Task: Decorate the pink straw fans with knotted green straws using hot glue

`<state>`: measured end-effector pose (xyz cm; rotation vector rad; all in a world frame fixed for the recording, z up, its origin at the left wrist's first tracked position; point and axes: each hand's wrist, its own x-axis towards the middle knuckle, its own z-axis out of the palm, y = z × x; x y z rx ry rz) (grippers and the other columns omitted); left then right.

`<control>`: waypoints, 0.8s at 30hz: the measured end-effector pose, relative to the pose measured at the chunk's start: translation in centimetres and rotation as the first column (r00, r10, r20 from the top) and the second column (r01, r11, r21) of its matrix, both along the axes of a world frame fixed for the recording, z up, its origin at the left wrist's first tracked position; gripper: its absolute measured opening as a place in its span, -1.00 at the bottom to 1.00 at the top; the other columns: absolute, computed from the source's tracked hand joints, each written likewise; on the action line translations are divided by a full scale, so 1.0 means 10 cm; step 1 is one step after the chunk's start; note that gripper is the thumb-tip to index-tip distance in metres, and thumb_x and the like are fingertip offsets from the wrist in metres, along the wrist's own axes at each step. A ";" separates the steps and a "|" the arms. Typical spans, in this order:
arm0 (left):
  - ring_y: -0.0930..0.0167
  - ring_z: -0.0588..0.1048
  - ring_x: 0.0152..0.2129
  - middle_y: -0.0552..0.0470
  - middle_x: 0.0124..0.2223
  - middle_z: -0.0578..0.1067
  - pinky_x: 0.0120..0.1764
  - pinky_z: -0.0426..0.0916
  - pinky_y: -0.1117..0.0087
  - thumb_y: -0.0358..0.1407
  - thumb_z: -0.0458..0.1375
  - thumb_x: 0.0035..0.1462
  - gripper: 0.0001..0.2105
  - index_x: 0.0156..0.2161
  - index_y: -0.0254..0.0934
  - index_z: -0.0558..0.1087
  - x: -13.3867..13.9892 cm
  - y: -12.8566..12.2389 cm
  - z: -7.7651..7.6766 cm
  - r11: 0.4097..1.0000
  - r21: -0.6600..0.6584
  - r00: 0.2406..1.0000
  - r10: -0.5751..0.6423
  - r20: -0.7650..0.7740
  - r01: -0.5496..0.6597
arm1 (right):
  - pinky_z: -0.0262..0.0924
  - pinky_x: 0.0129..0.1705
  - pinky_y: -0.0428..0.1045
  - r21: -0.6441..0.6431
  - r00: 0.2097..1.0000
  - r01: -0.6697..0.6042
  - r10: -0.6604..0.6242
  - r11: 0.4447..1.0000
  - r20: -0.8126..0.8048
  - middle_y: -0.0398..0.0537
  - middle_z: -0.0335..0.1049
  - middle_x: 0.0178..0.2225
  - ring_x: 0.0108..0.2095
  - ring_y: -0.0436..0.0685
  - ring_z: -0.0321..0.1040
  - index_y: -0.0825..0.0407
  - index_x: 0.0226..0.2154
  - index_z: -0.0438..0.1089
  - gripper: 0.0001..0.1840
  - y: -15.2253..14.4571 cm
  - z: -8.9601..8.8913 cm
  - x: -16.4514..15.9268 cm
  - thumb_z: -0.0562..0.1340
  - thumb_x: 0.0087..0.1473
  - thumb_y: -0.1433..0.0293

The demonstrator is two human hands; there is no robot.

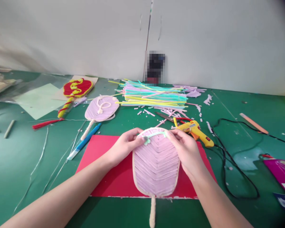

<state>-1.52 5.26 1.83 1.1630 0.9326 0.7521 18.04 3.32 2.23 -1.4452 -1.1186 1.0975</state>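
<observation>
A lilac hand fan [156,167] made of pipe cleaners, with a cream rim and cream handle, is held upright in front of me. Across its upper part runs a mint-green pipe cleaner [156,133], curled into a small flower shape at its left end. My left hand [128,144] grips the fan's top left edge, its thumb pressing on the flower end. At the top right, my right hand [185,147] pinches the edge, thumb on the strip's other end. Fingers of both hands are partly hidden behind the fan. Beneath lies a red board [111,177].
Behind the fan lie a bundle of pipe cleaners [154,93], scissors [165,117] and a yellow glue gun [196,131] with a looping black cord [242,180]. Another lilac fan [102,109], a red-and-yellow fan [78,87] and a blue pen-like tool [84,142] are on the left.
</observation>
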 end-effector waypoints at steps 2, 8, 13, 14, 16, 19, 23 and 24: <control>0.46 0.42 -0.45 0.04 -0.38 0.44 -0.38 0.27 0.48 -0.12 0.13 0.04 -0.72 -0.26 -0.33 0.33 0.00 -0.01 0.00 1.000 -0.005 1.000 0.004 -0.002 -0.004 | 0.21 -0.35 -0.04 -0.016 1.000 0.002 -0.002 1.000 -0.020 -0.08 0.40 -0.47 -0.40 0.07 0.32 0.05 -0.44 0.40 -0.72 0.01 0.01 0.00 0.27 -0.10 0.16; 0.51 0.38 -0.58 0.12 -0.50 0.40 -0.51 0.20 0.54 -0.10 0.12 0.05 -0.70 -0.25 -0.32 0.31 0.01 -0.02 0.00 0.999 0.040 0.997 0.025 -0.079 -0.022 | 0.23 -0.31 -0.02 -0.021 1.000 -0.004 0.004 1.000 -0.030 -0.08 0.41 -0.46 -0.36 0.10 0.34 0.04 -0.44 0.40 -0.70 0.01 0.00 -0.01 0.28 -0.12 0.14; 0.52 0.36 -0.59 0.13 -0.51 0.39 -0.51 0.19 0.54 -0.10 0.14 0.03 -0.70 -0.26 -0.31 0.31 0.01 -0.01 0.00 0.997 0.041 0.994 0.066 -0.082 -0.063 | 0.23 -0.33 -0.01 -0.023 1.000 0.027 -0.027 0.999 -0.009 -0.06 0.42 -0.45 -0.32 0.15 0.36 0.01 -0.43 0.41 -0.60 0.02 -0.04 0.00 0.15 -0.02 0.02; 0.52 0.36 -0.59 0.13 -0.51 0.39 -0.51 0.19 0.54 -0.11 0.14 0.03 -0.71 -0.26 -0.31 0.31 0.01 -0.01 0.00 0.997 0.041 0.994 0.067 -0.081 -0.063 | 0.23 -0.32 -0.01 -0.027 1.000 0.023 -0.024 0.999 -0.017 -0.06 0.43 -0.44 -0.32 0.15 0.36 0.01 -0.42 0.41 -0.61 0.02 -0.05 0.01 0.16 -0.02 0.02; 0.52 0.36 -0.58 0.14 -0.51 0.39 -0.51 0.19 0.54 -0.11 0.13 0.04 -0.71 -0.26 -0.31 0.31 0.01 -0.01 0.00 0.997 0.042 0.994 0.063 -0.085 -0.059 | 0.23 -0.29 -0.01 -0.022 0.999 -0.002 0.001 1.000 -0.036 -0.06 0.44 -0.41 -0.30 0.14 0.36 0.02 -0.40 0.42 -0.64 0.02 -0.04 0.00 0.21 -0.05 0.06; 0.51 0.35 -0.58 0.13 -0.51 0.38 -0.52 0.18 0.54 -0.10 0.12 0.05 -0.71 -0.25 -0.31 0.31 0.02 -0.02 0.01 0.997 0.058 0.993 0.057 -0.107 -0.051 | 0.23 -0.26 -0.01 -0.015 0.999 -0.034 0.033 0.999 -0.041 -0.05 0.45 -0.40 -0.29 0.13 0.36 0.04 -0.38 0.41 -0.68 0.02 -0.02 -0.01 0.26 -0.09 0.13; 0.51 0.34 -0.60 0.14 -0.53 0.36 -0.54 0.16 0.54 -0.07 0.11 0.04 -0.68 -0.25 -0.31 0.31 0.02 -0.03 0.00 0.996 0.078 0.989 0.053 -0.137 -0.042 | 0.21 -0.31 -0.04 -0.006 1.000 -0.018 0.018 1.000 -0.026 -0.09 0.42 -0.45 -0.36 0.08 0.34 0.05 -0.43 0.40 -0.71 0.01 -0.01 -0.02 0.26 -0.08 0.15; 0.51 0.33 -0.61 0.15 -0.53 0.36 -0.55 0.15 0.54 -0.07 0.11 0.04 -0.68 -0.25 -0.31 0.31 0.02 -0.02 0.00 0.996 0.079 0.989 0.050 -0.139 -0.040 | 0.20 -0.33 -0.05 0.000 1.000 -0.013 0.013 1.000 -0.022 -0.10 0.41 -0.47 -0.39 0.06 0.33 0.05 -0.44 0.39 -0.72 0.01 -0.02 -0.02 0.26 -0.08 0.15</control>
